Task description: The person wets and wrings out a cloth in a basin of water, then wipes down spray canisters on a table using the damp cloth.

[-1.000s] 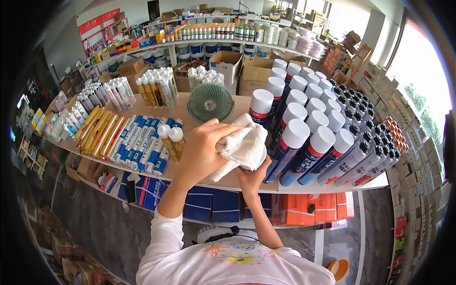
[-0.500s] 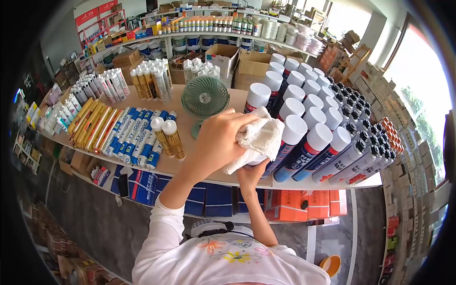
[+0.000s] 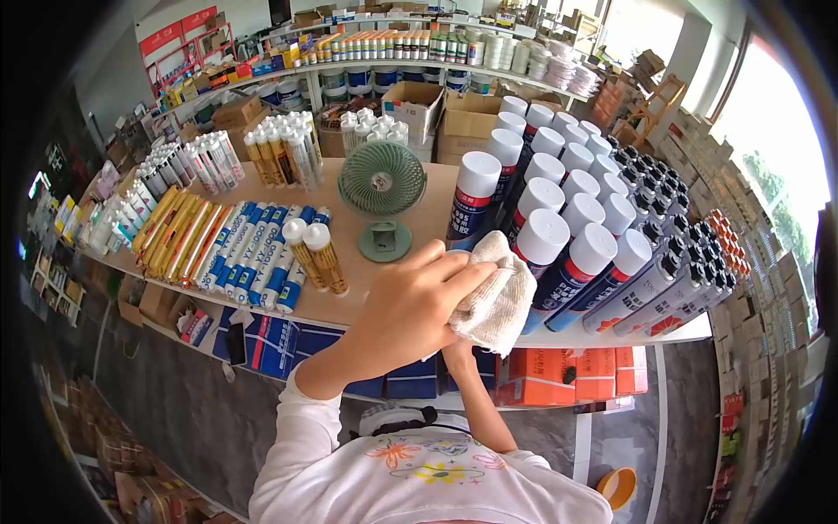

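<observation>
Cloth (image 3: 496,297) nearer the person (image 3: 428,480) now

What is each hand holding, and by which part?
The left hand grips the cloth along its left side; the right hand is mostly hidden, so its hold is unclear.

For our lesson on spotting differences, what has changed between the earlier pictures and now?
The left hand and the white cloth it grips have shifted right and slightly towards the person. The green fan's base, hidden at first, now shows. The right hand is mostly hidden, so its grip is unclear. The fan and white-capped cans stayed put.
</observation>
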{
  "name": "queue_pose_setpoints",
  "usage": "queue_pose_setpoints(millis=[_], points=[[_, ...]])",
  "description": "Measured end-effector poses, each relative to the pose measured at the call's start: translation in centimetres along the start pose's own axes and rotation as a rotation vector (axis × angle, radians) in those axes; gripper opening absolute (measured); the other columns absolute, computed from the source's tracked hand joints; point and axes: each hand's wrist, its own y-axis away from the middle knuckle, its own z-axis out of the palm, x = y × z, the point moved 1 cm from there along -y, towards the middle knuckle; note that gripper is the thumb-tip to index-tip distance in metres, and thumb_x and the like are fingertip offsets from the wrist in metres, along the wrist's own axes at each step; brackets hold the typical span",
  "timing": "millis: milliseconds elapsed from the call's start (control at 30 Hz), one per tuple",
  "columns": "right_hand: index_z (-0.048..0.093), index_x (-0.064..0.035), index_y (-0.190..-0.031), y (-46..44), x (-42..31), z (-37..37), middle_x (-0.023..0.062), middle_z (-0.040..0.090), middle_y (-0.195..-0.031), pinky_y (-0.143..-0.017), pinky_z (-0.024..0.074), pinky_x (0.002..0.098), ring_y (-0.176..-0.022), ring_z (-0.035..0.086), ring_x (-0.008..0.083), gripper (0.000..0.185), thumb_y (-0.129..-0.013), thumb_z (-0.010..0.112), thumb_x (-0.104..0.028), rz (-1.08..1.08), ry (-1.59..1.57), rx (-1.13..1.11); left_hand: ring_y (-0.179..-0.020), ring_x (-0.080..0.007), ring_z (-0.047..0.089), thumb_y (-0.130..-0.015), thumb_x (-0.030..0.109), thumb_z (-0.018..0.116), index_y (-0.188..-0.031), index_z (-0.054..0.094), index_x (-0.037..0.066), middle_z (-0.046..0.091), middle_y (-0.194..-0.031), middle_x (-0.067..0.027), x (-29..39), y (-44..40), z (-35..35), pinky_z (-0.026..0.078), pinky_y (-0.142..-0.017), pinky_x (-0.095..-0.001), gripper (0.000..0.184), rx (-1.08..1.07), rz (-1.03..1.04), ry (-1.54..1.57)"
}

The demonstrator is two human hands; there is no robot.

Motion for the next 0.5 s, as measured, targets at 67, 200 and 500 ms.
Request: queue_pose_setpoints(millis=[67,200,500], points=[[0.035,0.0001,-0.135,-0.4,0.9,-0.2,0.0132,0.044,-0.131,-0.103,0.0341,0.0381,-0.12,0.044,0.0242,0.053,-0.089,0.061,-0.01,-0.239,0.307,0.035,-0.079,-0.0271,0.062,-0.06,0.009,0.076,-0.11,0.067,0.008,0.067,-0.092,-0.0113,-1.0,-0.8,0.7,0.052,-0.07,-0.0361,0.051,0.023,-0.019,0.054],[0.035,0.0004,-0.127,-1.9,-1.6,0.4,0.0159,0.049,-0.119,-0.095,0.0408,0.0355,-0.115,0.05,0.0265,0.081,-0.064,0.085,-0.008,-0.264,0.215,0.213,-0.073,-0.0286,0.063,-0.058,0.001,0.074,-0.108,0.066,0.002,0.066,-0.09,-0.0143,-3.4,-1.9,0.6,0.051,-0.069,-0.0342,0.05,0.116,-0.115,0.135],[0.036,-0.001,-0.123,-1.6,-0.7,0.8,0.0143,0.045,-0.116,-0.095,0.0417,0.0367,-0.109,0.051,0.027,0.082,-0.059,0.087,-0.007,-0.239,0.297,0.182,-0.078,-0.0129,0.066,-0.074,0.002,0.071,-0.108,0.065,-0.002,0.07,-0.095,-0.0119,-6.8,2.7,1.3,0.051,-0.068,-0.027,0.035,0.248,-0.37,0.471]])
